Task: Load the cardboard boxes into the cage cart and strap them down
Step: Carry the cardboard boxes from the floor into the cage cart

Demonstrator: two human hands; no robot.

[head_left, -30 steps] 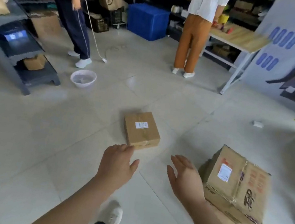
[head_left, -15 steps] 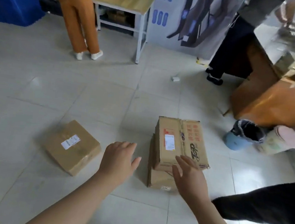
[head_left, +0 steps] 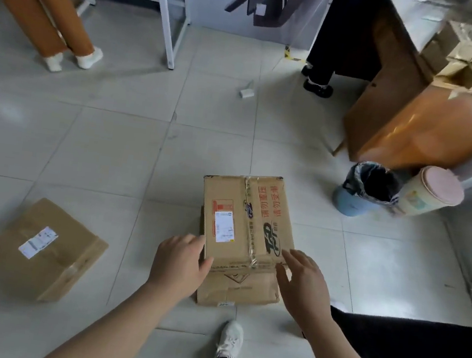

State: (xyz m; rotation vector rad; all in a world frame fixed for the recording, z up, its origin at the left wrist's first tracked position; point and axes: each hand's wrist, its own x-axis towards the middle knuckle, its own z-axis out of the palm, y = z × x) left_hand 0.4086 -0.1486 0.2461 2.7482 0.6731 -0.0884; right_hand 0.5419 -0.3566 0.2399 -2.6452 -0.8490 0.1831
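Observation:
A printed cardboard box (head_left: pixel 246 218) with a white label and red lettering lies on top of a flatter cardboard box (head_left: pixel 237 290) on the tiled floor in front of me. My left hand (head_left: pixel 180 262) is at the top box's near left corner, fingers spread and touching its edge. My right hand (head_left: pixel 304 279) is at its near right corner, fingers apart, holding nothing. A third, plain cardboard box (head_left: pixel 42 248) with a white label lies on the floor to the left. No cage cart or strap is in view.
A blue bin with a black liner (head_left: pixel 365 191) and a pink-lidded tub (head_left: pixel 432 194) stand right of the boxes beside a wooden desk (head_left: pixel 431 125). One person in orange trousers (head_left: pixel 39 3) and another in dark trousers (head_left: pixel 334 42) stand at the back. My shoe (head_left: pixel 230 340) is near the stack.
My view has swung right from the plain box to the stacked boxes. Both hands have moved forward to the top box's near corners.

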